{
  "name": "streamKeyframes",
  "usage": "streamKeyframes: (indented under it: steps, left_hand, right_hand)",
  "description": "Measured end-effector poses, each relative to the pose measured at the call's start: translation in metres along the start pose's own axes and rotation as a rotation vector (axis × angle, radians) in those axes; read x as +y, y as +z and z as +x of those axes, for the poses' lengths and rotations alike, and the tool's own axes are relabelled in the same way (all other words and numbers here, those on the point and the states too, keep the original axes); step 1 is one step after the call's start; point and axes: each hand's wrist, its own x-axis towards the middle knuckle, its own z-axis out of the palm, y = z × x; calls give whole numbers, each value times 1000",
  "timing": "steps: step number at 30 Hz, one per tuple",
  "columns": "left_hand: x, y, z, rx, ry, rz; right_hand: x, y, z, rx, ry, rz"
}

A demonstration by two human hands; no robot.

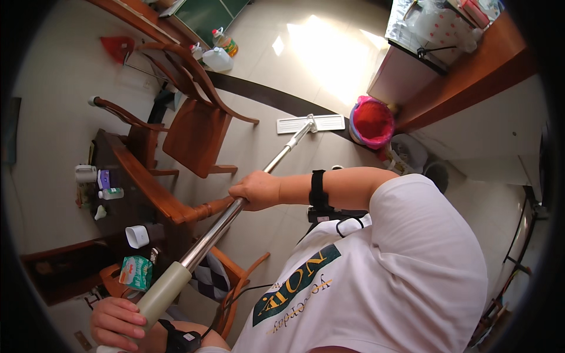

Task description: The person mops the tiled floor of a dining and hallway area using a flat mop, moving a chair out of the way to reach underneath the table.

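A flat mop has a shiny metal pole and a beige grip [164, 289]; it runs diagonally from the lower left to its white rectangular head [330, 123], which lies on the tiled floor near a dark floor strip. My right hand [258, 190] is closed around the middle of the metal pole, with a black strap on the forearm. My left hand [118, 324] wraps the beige grip near its end at the lower left; a black strap with a small device is on that wrist. No cloth shows on the mop head.
Just right of the mop head stands a bin with a pink liner [374, 123]. Wooden chairs [194, 137] and a dark table [132, 198] bearing bottles and a white cup [137, 237] are at left. Beyond the strip stand an oil bottle [226, 44] and a white jug [218, 59].
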Motion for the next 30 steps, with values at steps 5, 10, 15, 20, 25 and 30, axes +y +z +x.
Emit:
streamKeyframes:
  steps: [5,10,15,20,25,30]
  left_hand:
    - [9,22,-56,148,-97,159]
    - [-41,68,-76,348,-366,150]
    - [-89,119,-66,283,-414,59]
    - [-123,139,-39,497,-377,-45]
    - [-101,97,-19,360,-303,-200]
    - [-24,43,-2,446,-246,-163]
  right_hand:
    - [3,3,0,-324,-18,-106]
    - [64,-24,-7,-360,166,-209]
    - [135,-43,-24,-220,232,-303]
    - [154,-67,-42,152,177,-234]
    - [115,-50,-48,308,185,-190]
    - [45,-17,-11,292,68,25]
